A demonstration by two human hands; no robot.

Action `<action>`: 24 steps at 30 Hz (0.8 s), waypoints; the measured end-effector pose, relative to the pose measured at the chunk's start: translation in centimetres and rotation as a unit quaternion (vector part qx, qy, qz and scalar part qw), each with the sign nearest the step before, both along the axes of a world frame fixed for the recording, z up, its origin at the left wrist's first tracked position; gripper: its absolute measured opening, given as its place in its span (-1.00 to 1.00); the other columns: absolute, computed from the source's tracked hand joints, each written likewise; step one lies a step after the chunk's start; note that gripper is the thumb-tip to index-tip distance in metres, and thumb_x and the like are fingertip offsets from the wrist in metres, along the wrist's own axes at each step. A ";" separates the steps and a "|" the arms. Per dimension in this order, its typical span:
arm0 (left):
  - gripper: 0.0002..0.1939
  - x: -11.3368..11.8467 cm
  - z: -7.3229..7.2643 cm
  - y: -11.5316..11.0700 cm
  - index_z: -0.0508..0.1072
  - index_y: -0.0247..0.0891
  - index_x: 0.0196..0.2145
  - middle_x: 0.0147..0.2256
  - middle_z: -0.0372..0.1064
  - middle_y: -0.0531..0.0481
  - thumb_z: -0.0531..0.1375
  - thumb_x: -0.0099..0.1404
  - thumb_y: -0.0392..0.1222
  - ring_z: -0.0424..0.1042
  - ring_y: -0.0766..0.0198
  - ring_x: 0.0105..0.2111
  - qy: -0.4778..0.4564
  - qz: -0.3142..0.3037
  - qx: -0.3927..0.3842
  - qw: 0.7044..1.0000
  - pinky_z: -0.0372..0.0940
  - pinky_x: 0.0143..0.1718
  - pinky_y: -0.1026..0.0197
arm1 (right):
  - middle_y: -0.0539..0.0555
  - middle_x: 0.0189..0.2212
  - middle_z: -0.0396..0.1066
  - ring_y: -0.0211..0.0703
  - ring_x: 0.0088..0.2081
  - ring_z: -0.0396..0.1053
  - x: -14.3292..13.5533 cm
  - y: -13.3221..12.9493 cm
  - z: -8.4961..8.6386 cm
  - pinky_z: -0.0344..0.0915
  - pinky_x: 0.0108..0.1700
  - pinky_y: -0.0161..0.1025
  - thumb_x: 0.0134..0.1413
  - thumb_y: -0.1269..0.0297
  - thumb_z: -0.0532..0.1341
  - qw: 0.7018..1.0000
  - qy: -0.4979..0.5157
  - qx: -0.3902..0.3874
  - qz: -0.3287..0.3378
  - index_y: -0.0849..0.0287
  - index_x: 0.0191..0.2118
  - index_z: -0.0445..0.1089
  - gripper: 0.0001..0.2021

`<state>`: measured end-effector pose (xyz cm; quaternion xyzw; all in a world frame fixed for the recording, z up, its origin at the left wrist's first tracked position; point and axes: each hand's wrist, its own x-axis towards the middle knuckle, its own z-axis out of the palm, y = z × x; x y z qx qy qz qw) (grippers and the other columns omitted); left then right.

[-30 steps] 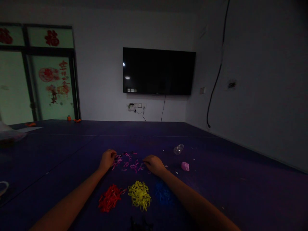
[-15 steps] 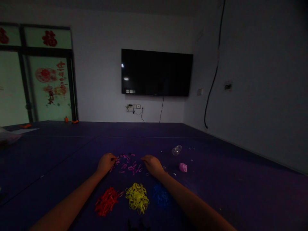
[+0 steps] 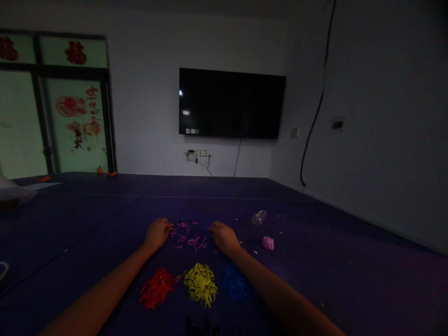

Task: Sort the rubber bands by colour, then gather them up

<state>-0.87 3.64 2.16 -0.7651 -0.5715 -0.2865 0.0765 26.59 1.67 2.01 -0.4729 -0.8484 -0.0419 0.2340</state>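
Note:
A loose scatter of pink and purple rubber bands (image 3: 193,241), with a few dark ones at its far edge, lies on the dark purple surface between my hands. My left hand (image 3: 157,234) rests at the left edge of the scatter, its fingers closed together beside the bands; whatever is in them is too small and dark to make out. Right of the scatter, my right hand (image 3: 224,238) has thumb and fingers pinched, and their contents are unclear. Nearer me lie piles of red rubber bands (image 3: 158,288), yellow rubber bands (image 3: 200,284) and blue rubber bands (image 3: 235,283), the last partly beside my right forearm.
To the right are a pink lump (image 3: 268,242), a clear plastic piece (image 3: 259,217) and small white scraps. A black object (image 3: 202,325) sits at the bottom edge. Orange items (image 3: 105,171) stand far left, and a plastic bag (image 3: 14,192) lies at the left edge.
The view has shifted slightly, so the scene sits a little higher and further right. My left fingertips have edged right along the scatter; my right hand keeps nearly the same place.

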 end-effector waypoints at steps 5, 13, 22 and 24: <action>-0.81 0.1 -0.1 0.2 0.45 -0.25 -0.43 -0.38 0.42 -0.09 0.04 0.24 -0.29 0.39 0.14 -0.29 -0.049 -0.013 0.022 0.998 0.21 -0.23 0.19 | 0.13 -0.15 0.40 -0.15 -0.13 0.36 -0.2 -0.2 0.3 0.24 -0.11 -0.32 0.11 0.47 -0.01 0.999 -0.035 -0.003 0.000 0.13 -0.12 0.44 -0.66; -0.74 -0.2 -0.6 0.5 0.48 -0.23 -0.27 -0.37 0.47 -0.03 -0.01 0.25 -0.28 0.45 0.19 -0.35 -0.133 -0.042 0.032 0.990 0.28 -0.31 0.24 | 0.13 -0.17 0.40 -0.15 -0.14 0.36 -0.3 -0.3 0.4 0.23 -0.13 -0.32 0.15 0.41 0.00 0.999 -0.045 0.006 -0.015 0.16 -0.18 0.43 -0.73; -0.72 -0.5 -0.8 1.0 0.55 -0.27 -0.29 -0.35 0.49 -0.10 0.05 0.17 -0.30 0.46 0.15 -0.34 -0.155 -0.063 0.033 0.985 0.31 -0.24 0.16 | 0.11 -0.15 0.39 -0.20 -0.12 0.33 -0.4 -0.8 0.9 0.19 -0.11 -0.34 0.18 0.40 -0.03 0.998 -0.052 -0.013 -0.019 0.16 -0.16 0.41 -0.73; -0.74 -0.6 -0.8 1.1 0.55 -0.24 -0.33 -0.34 0.50 -0.08 0.06 0.15 -0.31 0.46 0.15 -0.32 -0.160 -0.062 0.032 0.985 0.30 -0.21 0.16 | 0.11 -0.15 0.39 -0.19 -0.11 0.33 -0.5 -0.8 0.9 0.19 -0.11 -0.34 0.17 0.41 -0.02 0.998 -0.050 -0.015 -0.021 0.16 -0.16 0.40 -0.73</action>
